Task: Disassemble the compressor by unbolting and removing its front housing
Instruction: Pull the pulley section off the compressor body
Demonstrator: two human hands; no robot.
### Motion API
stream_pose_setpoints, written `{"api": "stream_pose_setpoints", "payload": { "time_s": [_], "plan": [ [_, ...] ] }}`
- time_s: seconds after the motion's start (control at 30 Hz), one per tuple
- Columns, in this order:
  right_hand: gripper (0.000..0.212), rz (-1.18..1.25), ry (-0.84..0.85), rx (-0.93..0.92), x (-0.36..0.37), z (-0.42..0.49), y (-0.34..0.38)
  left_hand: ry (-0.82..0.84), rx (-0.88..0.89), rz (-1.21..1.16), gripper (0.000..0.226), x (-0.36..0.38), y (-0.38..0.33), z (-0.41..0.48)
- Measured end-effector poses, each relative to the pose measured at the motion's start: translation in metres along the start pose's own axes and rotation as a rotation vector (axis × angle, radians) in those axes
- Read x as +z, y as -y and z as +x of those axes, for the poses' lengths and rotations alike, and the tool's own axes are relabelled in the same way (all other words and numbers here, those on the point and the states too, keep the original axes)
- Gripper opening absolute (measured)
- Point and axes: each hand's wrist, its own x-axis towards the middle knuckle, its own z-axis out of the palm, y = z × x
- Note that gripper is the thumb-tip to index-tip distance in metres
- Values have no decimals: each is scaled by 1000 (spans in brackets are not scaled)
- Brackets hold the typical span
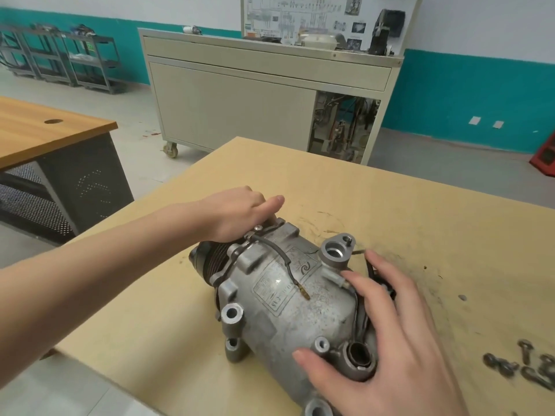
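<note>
A grey cast-metal compressor (288, 298) lies on its side on the tan table (405, 205). Its black pulley end (207, 262) points left and away. My left hand (237, 211) rests on top of the far side near the pulley, fingers curled over the housing edge. My right hand (390, 334) lies spread over the near right end, fingers straight, touching the housing by a round port (359, 354). A thin black wire (280, 253) with a brass tip runs across the body. Several loose bolts (522, 364) lie on the table at the right.
A beige wheeled cabinet (240, 97) with a diagram board stands behind the table. A wooden desk (45, 130) is at the left, with metal racks (60, 58) along the teal wall. Dark grime marks the table right of the compressor.
</note>
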Motion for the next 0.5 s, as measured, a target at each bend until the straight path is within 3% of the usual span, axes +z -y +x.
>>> {"api": "stream_pose_setpoints", "payload": {
  "time_s": [0.23, 0.5],
  "plan": [
    [72, -19, 18, 124, 5, -2, 12, -76, 54, -27, 70, 4, 10, -16],
    [66, 17, 27, 196, 17, -8, 2, -54, 122, -27, 67, 3, 13, -15]
  ]
}}
